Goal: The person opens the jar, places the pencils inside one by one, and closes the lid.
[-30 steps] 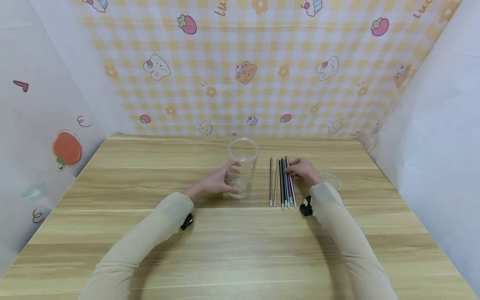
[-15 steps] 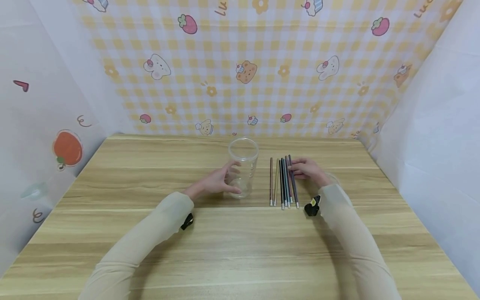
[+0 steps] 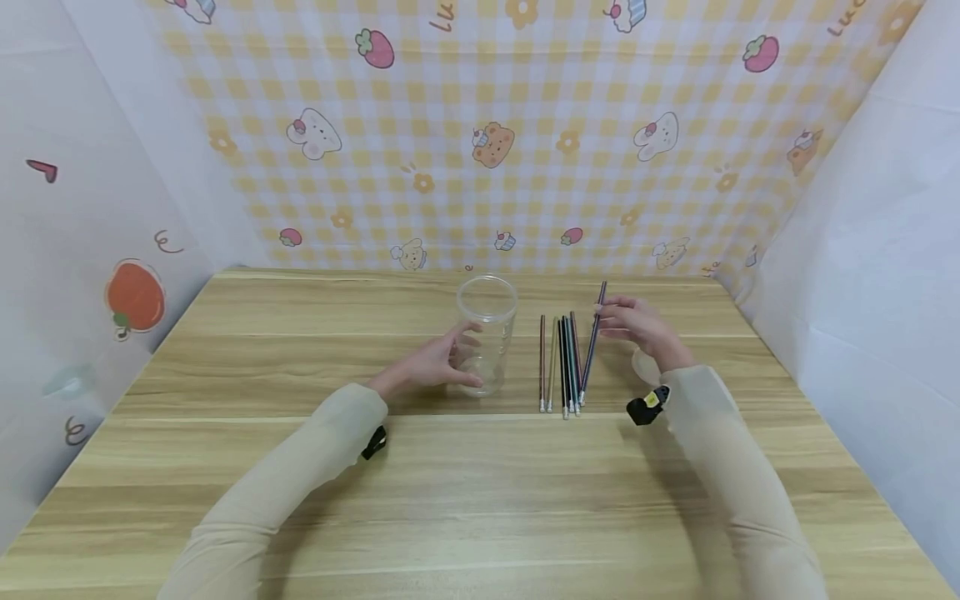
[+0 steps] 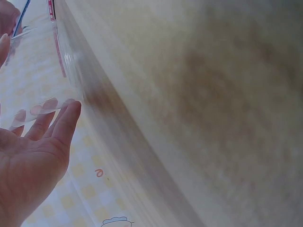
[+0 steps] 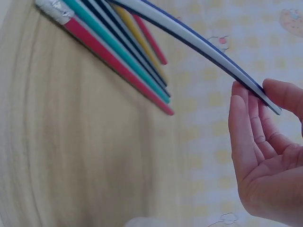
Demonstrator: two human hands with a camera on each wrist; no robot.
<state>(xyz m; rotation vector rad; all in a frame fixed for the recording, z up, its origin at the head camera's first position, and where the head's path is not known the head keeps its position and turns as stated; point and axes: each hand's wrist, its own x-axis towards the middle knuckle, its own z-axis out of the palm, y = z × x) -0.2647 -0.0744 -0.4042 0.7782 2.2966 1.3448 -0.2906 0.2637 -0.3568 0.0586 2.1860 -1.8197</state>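
In the head view my left hand (image 3: 431, 363) holds a tall clear plastic cup (image 3: 497, 337) upright on the table, its fingers and thumb around the lower side. The left wrist view has the fingers (image 4: 64, 125) spread against the see-through wall. To the right, my right hand (image 3: 639, 323) pinches a dark blue pencil (image 3: 592, 354) near its upper end, between thumb and fingers. That pencil slants upward, its eraser end low beside the other pencils (image 3: 566, 375). Those lie side by side on the table; red, teal, black and yellow ones (image 5: 124, 19) show in the right wrist view.
A round clear lid (image 3: 645, 367) lies partly hidden below my right wrist. Wood-grain table (image 3: 480, 500) spreads toward the front. A yellow checked backdrop (image 3: 420, 200) closes off the rear, with white sheets (image 3: 877, 275) at both sides.
My right hand has drawn the dark blue pencil rightward off the group and raised its far end. Left hand and cup have stayed in place.
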